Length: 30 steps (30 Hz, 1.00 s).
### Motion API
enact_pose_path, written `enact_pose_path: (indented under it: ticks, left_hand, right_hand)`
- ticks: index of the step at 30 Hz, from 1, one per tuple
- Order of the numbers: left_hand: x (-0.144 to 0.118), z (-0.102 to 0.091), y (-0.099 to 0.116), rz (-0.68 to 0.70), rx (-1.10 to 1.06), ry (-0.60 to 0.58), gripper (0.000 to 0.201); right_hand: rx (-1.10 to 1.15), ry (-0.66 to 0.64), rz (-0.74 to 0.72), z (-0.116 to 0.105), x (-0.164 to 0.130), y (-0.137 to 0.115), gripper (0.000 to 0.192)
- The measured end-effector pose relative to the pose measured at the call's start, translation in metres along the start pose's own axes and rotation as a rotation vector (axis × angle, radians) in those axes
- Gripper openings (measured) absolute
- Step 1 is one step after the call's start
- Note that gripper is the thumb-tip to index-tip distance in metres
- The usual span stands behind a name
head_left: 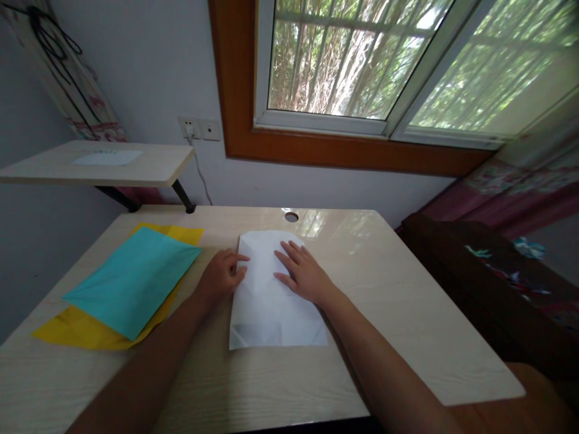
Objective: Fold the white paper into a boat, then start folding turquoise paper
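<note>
White sheet (pixel 275 313) lies flat before me, taken here as the clock's centre. My right hand (pixel 301 271) is open, fingers spread over its two o'clock area; likely pinning it against sliding. My left hand (pixel 219 277) sits at nine to ten, half curled, index and thumb apart at the edge, gripping nothing I can see; probably steadying that side. Faint creases near the lower corners, at five and seven.

At nine, a blue sheet (pixel 136 277) lies askew on a yellow one (pixel 85 333), perhaps set there to leave working room.

Surface: pale wood-grain desk (pixel 398 325), glossy toward one o'clock, with a round hole (pixel 291 217) at twelve. Raised shelf (pixel 167 169) at ten, bearing a paper slip (pixel 108 158).

Room: outlet (pixel 199 129) at eleven, white cord (pixel 202 175) hanging. Wood-framed window (pixel 335 66) at one, greenery behind bars. Curtain (pixel 534 181) at two; dark furniture (pixel 434 253) at three, its clutter too blurred to name.
</note>
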<state>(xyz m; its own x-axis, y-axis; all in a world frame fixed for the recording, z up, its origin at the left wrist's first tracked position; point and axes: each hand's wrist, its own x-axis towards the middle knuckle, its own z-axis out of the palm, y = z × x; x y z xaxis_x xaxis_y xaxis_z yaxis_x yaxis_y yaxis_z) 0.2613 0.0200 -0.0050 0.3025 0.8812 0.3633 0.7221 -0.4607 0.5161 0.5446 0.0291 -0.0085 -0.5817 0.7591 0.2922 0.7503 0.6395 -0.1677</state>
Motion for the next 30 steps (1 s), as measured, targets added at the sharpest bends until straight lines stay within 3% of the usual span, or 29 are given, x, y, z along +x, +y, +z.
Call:
enact_pose_path:
  ticks: [4, 8, 14, 23, 26, 30]
  left_hand:
    - [0.000, -0.001, 0.012, 0.110, 0.150, 0.095, 0.032]
    - [-0.005, 0.012, 0.023, 0.239, 0.203, -0.065, 0.039]
    - [-0.011, 0.029, 0.026, 0.115, 0.361, -0.193, 0.056]
    - [0.007, 0.039, 0.016, -0.020, 0.461, -0.103, 0.060]
    - [0.017, 0.043, 0.013, -0.057, 0.466, -0.066, 0.059]
    - [0.021, 0.043, 0.011, -0.037, 0.438, -0.071, 0.058]
  right_hand:
    - [-0.004, -0.071, -0.030, 0.004, 0.000, -0.013, 0.060]
    - [-0.003, -0.065, -0.042, 0.008, 0.001, -0.020, 0.064]
    - [-0.010, -0.082, -0.031, 0.011, 0.003, -0.019, 0.068]
    - [-0.009, -0.059, -0.019, 0.013, 0.002, -0.021, 0.067]
    - [0.000, 0.002, 0.053, 0.014, 0.004, -0.016, 0.061]
    - [0.060, 0.187, 0.298, 0.010, 0.006, 0.005, 0.049]
